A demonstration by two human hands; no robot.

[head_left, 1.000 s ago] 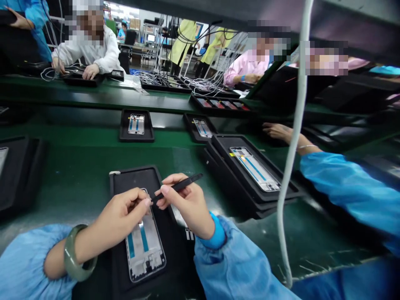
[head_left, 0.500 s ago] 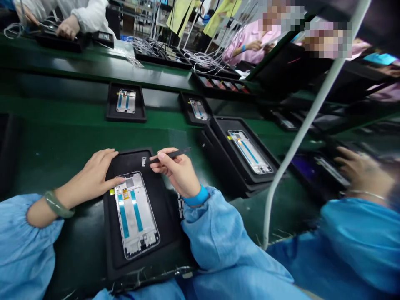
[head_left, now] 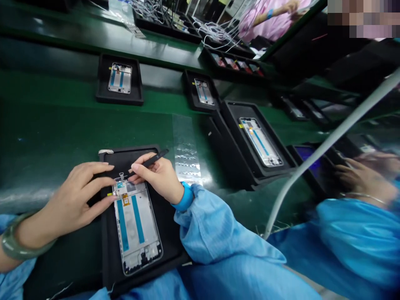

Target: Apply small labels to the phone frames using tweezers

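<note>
On a black rubber tray [head_left: 106,258] at the front of the green bench [head_left: 62,133], a phone frame [head_left: 137,225] lies flat, with two blue strips [head_left: 137,218] running along its inside. Near the upper end of the frame sits a small orange sticker [head_left: 125,200], and a little yellow tag [head_left: 110,194] sticks out at its left edge. Any writing on these is too small to read.

The left hand [head_left: 73,204], with a green stone bangle [head_left: 12,241] on the wrist, has a wide grip: its fingers are stretched out, and the tips rest on the upper end of the frame. The right hand [head_left: 158,181] has a narrow grip and holds black tweezers [head_left: 153,160] like a pen, their tip pointing down just above the frame. A blue cuff [head_left: 184,198] closes the sleeve at this wrist.

Beside the tray lies a clear plastic strip [head_left: 186,150]. Further right, another black tray [head_left: 237,137] carries a second frame [head_left: 261,141]. A white cable [head_left: 325,150] crosses the view, and past it is a co-worker's hand [head_left: 365,179] with a thin bracelet. At the far bench are tangled white cables [head_left: 215,35].
</note>
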